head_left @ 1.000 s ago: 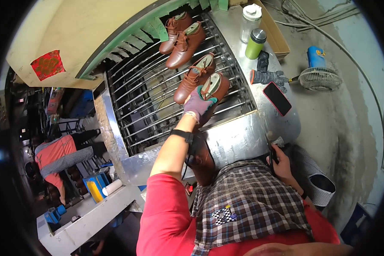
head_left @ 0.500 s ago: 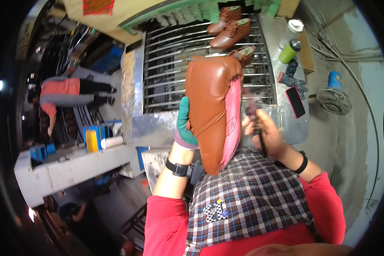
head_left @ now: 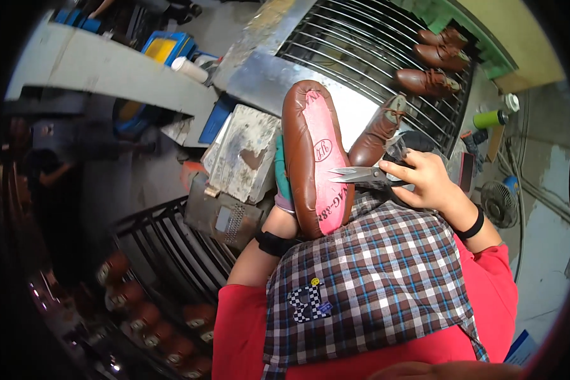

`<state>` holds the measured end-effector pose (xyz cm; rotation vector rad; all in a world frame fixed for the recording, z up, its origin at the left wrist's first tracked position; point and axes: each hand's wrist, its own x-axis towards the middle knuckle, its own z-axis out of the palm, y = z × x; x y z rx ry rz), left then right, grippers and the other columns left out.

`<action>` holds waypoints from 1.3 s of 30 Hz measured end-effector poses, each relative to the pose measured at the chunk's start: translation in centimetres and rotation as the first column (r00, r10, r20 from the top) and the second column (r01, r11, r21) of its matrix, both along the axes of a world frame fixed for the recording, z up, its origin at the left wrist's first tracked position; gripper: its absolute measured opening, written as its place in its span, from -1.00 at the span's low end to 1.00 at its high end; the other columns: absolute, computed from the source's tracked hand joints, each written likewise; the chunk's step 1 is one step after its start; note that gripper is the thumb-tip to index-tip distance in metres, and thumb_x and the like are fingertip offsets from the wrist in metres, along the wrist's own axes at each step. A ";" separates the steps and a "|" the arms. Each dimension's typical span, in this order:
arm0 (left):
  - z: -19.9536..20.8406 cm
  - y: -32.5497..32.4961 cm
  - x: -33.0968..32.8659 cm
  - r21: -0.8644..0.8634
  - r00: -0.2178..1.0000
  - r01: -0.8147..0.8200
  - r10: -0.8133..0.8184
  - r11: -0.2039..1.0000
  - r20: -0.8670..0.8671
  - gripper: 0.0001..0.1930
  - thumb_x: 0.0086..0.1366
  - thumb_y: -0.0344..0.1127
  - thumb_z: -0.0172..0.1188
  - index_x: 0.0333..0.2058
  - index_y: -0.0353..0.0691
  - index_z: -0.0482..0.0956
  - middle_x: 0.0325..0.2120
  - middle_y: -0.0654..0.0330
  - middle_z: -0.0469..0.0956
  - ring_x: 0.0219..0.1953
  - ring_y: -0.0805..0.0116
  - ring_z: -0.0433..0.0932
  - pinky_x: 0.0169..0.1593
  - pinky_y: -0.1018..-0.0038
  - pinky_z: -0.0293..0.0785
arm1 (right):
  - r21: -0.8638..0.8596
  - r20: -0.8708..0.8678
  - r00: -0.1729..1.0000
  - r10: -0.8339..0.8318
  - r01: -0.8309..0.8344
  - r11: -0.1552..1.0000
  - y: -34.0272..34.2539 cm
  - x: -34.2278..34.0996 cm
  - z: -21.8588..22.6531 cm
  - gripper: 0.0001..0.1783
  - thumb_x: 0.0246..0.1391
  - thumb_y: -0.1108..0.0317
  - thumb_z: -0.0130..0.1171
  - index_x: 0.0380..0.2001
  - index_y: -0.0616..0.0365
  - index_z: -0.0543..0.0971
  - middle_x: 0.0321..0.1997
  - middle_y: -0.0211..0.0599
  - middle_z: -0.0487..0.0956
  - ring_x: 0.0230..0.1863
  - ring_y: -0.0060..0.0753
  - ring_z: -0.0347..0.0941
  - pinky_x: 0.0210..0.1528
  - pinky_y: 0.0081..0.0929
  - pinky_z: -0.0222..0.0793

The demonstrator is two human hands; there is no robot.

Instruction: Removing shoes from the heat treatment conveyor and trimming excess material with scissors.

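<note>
The brown shoe (head_left: 302, 152) is held upside down in front of the plaid apron (head_left: 367, 272), its pink underside facing up, and the left grip (head_left: 283, 174), gloved in green and purple, is clamped on its left side, with most of the fingers hidden behind it. The right grip (head_left: 424, 180), bare, is closed around the handles of the scissors (head_left: 361, 175), whose slightly parted blades lie across the pink face and cover a little of it. Just to the right, between the held shoe and the roller rack (head_left: 354, 38), a lace-up shoe (head_left: 377, 133) crowds the space behind the scissors; three more brown shoes (head_left: 427, 82) sit farther back on the rollers. The held shoe also blocks part of the metal ledge (head_left: 253, 76). Close on the left, a worn, stained block (head_left: 247, 155) and a grey box (head_left: 225, 218) with a grille hem in the gloved side. Beyond them, a blue and yellow container (head_left: 168, 47) and a white roll (head_left: 190, 68) stand by the pale bench (head_left: 120, 69). Out to the right are a green cup (head_left: 489, 119), a phone (head_left: 467, 172) and a fan (head_left: 499, 201). At lower left, blurred brown shoes sit near a black rack (head_left: 177, 247).
</note>
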<state>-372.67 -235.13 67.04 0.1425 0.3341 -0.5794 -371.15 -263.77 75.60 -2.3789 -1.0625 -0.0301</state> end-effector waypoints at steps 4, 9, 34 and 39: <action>-0.7 -0.1 -1.0 -0.011 0.996 0.089 -0.089 0.996 -0.021 -0.57 0.44 -0.12 -0.05 0.15 -0.25 0.34 0.05 0.10 0.47 0.01 0.35 0.47 0.11 0.43 0.42 | -0.077 0.043 0.999 0.026 -0.022 0.997 -0.5 0.3 0.7 -0.29 -0.38 0.27 0.38 0.04 -0.16 0.55 -0.53 -0.37 0.29 -0.58 -0.27 0.36 -0.58 -0.34 0.28; -1.4 0.1 -1.0 -0.023 0.983 0.180 -0.181 0.983 -0.030 -0.58 0.45 -0.14 -0.06 0.15 -0.25 0.34 0.04 0.11 0.47 -0.02 0.37 0.49 0.07 0.45 0.44 | -0.207 0.269 0.952 0.146 -0.091 0.974 -1.1 1.7 1.9 -0.35 -0.29 0.28 0.35 0.03 -0.28 0.55 -0.53 -0.45 0.28 -0.61 -0.41 0.35 -0.59 -0.42 0.27; 0.5 0.3 -2.9 -0.073 0.902 0.373 -0.380 0.925 -0.204 -0.58 0.45 -0.14 -0.06 0.11 -0.33 0.36 -0.04 0.02 0.52 -0.08 0.28 0.57 -0.01 0.46 0.56 | -0.190 0.285 0.905 0.315 -0.269 0.944 1.5 2.0 1.9 -0.38 -0.16 0.28 0.31 0.09 -0.25 0.52 -0.56 -0.49 0.24 -0.62 -0.53 0.33 -0.66 -0.49 0.23; 0.4 0.0 -3.8 0.099 0.917 0.345 -0.313 0.933 -0.246 -0.57 0.46 -0.13 -0.09 0.12 -0.34 0.34 -0.03 0.00 0.51 -0.07 0.26 0.57 0.00 0.44 0.55 | -0.066 0.154 0.952 0.264 -0.257 0.964 0.8 1.7 1.3 -0.35 -0.23 0.27 0.33 0.08 -0.23 0.53 -0.56 -0.47 0.24 -0.63 -0.41 0.33 -0.59 -0.44 0.29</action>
